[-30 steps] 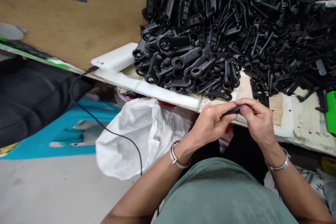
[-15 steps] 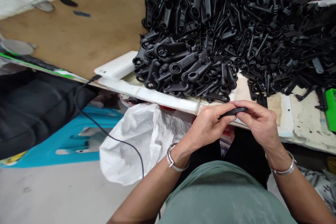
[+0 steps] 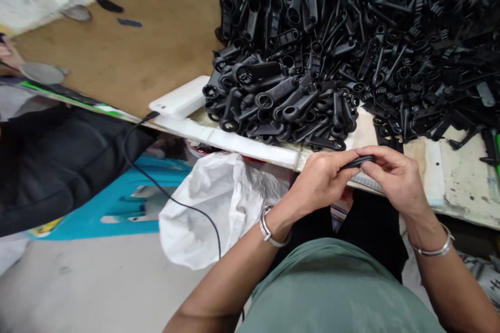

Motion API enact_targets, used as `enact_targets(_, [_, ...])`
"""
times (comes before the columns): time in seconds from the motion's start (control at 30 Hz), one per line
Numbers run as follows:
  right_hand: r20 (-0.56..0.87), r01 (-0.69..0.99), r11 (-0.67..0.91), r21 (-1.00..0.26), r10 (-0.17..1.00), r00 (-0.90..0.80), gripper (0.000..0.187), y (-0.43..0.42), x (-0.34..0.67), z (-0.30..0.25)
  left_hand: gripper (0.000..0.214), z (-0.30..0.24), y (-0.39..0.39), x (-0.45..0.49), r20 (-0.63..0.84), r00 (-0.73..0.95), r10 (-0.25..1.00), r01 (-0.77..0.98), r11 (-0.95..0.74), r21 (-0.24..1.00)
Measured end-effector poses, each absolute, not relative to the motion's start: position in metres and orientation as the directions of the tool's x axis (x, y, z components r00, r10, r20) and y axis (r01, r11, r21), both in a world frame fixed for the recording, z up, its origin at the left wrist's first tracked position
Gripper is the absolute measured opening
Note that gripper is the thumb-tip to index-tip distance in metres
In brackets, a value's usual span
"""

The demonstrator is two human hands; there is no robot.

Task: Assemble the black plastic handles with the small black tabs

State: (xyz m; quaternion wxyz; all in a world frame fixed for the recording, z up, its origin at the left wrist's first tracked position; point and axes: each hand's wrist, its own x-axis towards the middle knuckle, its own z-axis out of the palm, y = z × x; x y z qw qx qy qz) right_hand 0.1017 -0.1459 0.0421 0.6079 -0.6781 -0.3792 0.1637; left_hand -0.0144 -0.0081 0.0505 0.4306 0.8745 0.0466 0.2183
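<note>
Between both hands I grip a slim black plastic part [image 3: 360, 162], held near the table's front edge. My left hand [image 3: 325, 179] is closed on one end, its thumb and fingers covering much of it. My right hand [image 3: 398, 177] pinches the other end between thumb and fingers. Just beyond the hands lies a cluster of black arm-shaped plastic parts [image 3: 279, 93], each with a ring at an end. Behind and to the right rises a large heap of similar loose black parts [image 3: 375, 47].
A white power bank [image 3: 179, 98] with a black cable [image 3: 172, 199] lies at the table's edge on the left. Below hangs a white sack [image 3: 211, 208], beside a blue plastic stool [image 3: 89, 218]. A dark bag [image 3: 66, 166] is at far left, under a brown board [image 3: 156, 47].
The whole view has shifted slightly, so things appear further right. Both hands still hold the black part, now showing less of it between them.
</note>
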Motion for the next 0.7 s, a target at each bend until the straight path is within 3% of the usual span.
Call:
enact_targets(0.13, [0.348,0.505,-0.059,-0.861,0.658,0.668,0.017,-0.15,0.099,0.046,0.027,0.055,0.001,-0.014,0.341,0.915,0.216,-0.112,-0.677,0.728])
enact_targets(0.23, [0.305,0.401,-0.045,-0.915,0.573,0.761,0.015,-0.15,0.096,0.041,0.031,0.052,0.004,-0.019,0.403,0.862,0.308,-0.126,-0.64,0.758])
enact_targets(0.3, [0.228,0.245,0.034,-0.969,0.504,0.833,0.016,-0.149,0.096,0.037,0.049,0.045,0.001,-0.022,0.431,0.759,0.488,-0.153,-0.51,0.846])
enact_targets(0.4, [0.103,0.001,0.215,-0.977,0.462,0.881,0.022,-0.143,0.094,0.033,0.069,0.034,-0.012,-0.022,0.27,0.69,0.672,-0.261,-0.116,0.958])
enact_targets(0.5, [0.014,-0.161,0.293,-0.942,0.515,0.857,0.028,-0.136,0.084,0.032,0.058,0.032,-0.031,-0.013,0.082,0.8,0.594,-0.257,0.215,0.942])
enact_targets(0.7, [-0.07,-0.247,0.199,-0.948,0.629,0.774,0.031,-0.138,0.066,0.03,0.043,0.046,-0.041,0.004,-0.009,0.843,0.538,-0.212,0.347,0.914])
